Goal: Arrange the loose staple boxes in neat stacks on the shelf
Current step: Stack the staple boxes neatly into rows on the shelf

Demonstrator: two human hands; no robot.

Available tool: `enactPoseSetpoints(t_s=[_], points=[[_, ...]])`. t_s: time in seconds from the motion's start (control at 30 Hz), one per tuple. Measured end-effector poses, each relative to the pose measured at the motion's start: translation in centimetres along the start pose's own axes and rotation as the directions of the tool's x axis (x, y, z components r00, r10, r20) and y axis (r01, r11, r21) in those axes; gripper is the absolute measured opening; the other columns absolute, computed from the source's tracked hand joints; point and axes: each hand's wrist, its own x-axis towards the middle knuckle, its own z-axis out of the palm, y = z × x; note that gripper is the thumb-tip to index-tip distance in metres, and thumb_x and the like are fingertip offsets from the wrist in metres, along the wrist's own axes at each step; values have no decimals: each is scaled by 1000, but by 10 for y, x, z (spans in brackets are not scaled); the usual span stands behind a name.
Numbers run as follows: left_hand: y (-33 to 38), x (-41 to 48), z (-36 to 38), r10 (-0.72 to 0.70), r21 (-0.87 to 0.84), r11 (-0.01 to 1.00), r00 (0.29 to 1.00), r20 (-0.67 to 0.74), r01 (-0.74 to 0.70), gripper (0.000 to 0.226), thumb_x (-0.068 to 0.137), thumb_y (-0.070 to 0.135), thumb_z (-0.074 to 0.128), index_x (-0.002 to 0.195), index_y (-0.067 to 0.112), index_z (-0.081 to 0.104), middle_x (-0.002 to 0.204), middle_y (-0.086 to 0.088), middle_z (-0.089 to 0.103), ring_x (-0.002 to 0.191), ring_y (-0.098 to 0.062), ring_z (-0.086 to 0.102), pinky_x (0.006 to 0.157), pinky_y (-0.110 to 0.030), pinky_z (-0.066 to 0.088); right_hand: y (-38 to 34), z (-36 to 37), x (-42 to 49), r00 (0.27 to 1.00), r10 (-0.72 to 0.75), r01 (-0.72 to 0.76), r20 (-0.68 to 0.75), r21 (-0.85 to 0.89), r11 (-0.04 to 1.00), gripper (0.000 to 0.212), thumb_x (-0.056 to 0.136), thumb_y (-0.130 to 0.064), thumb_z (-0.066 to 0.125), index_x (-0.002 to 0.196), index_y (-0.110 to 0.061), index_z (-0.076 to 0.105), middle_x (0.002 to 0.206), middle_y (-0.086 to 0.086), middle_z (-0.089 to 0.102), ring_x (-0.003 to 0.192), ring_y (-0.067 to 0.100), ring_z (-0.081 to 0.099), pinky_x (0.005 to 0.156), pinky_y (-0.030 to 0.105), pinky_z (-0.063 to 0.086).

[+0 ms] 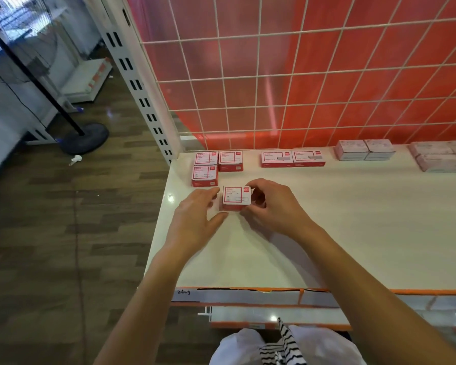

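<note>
Nearest you, at 6 o'clock of the view: white clothing with a black-striped piece [279, 343] over it. Both bare forearms reach forward across the front edge strip [248, 296], which is orange-bordered and has a handwritten mark at its left end.

Shelf [327, 233]: white, glossy top.

Left hand [195, 212]: lies low at 9 o'clock of the staple box [236, 197]. Your fingers [208, 192] are straight and released, with the index tip against the box's left side and the thumb stretched toward its near-left corner. No grasp on this side.

Right hand [271, 206]: at 3 o'clock of the same box. Your fingers [259, 185] are curled round its right end, thumb at the near-right corner — grasping the box.

Staple box: red, white label facing up, between your hands on the left half of the shelf and roughly square to the front edge. It appears to rest on the surface. Whether it is one box or two stacked, I cannot tell.

Farther back, at 11 o'clock of that box: three red boxes [205, 173] of the same look, two side by side at the rear and one just in front of the left one.
At 1 o'clock: two wider red boxes [277, 158], side by side along the rear.
At 2 o'clock: pale boxes [365, 149] stacked two high, with more of them at the right edge of the view.

Behind the shelf: white wire grid [258, 75] over a red panel.
At 10 o'clock: slotted white upright [132, 83] — beyond it a wood floor, a black stand base [86, 139] and a crumpled paper scrap [75, 159].
</note>
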Motion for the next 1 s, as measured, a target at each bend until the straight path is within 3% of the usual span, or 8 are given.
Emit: enactPoseSetpoints(t_s=[0.1,0.27,0.37,0.63,1.0], points=[[1,-5,3,30,161,987,997,-70,-19,51,89,33,65,135,19,50,132,0,55,118,-19,51,96,-32,43,-1,0,11,999,50,-50,-22,-4,999,47,81,-29,74,123,-16,57,116,2,64,90,13,57,83,26,49],[-2,-5,10,113,299,952,985,-129,-70,44,85,31,68,124,13,58,114,-6,63,103,-25,57,82,-37,49,-1,2,28,995,86,-87,-56,-13,996,45,80,-29,75,119,-16,58,113,3,64,91,16,58,85,32,52],[0,-5,12,118,294,953,984,-137,-73,46,87,33,67,128,15,56,116,-4,62,105,-23,56,85,-35,48,-3,6,34,993,97,-99,-60,-27,995,43,82,-30,72,119,-15,57,114,5,63,96,19,58,88,36,52],[-2,-3,18,92,260,963,992,-83,-68,43,93,38,56,132,19,53,132,0,54,121,-18,47,100,-31,41,-12,12,42,989,139,-138,-45,13,990,45,85,-24,69,126,-15,53,124,3,61,110,22,58,94,32,47],[-2,-1,21,87,231,971,993,-83,-66,44,93,37,57,132,17,54,131,-1,55,122,-17,47,101,-32,41,-15,11,47,985,162,-155,-61,95,983,35,86,-17,69,114,-13,48,112,6,66,99,23,63,83,28,49]])
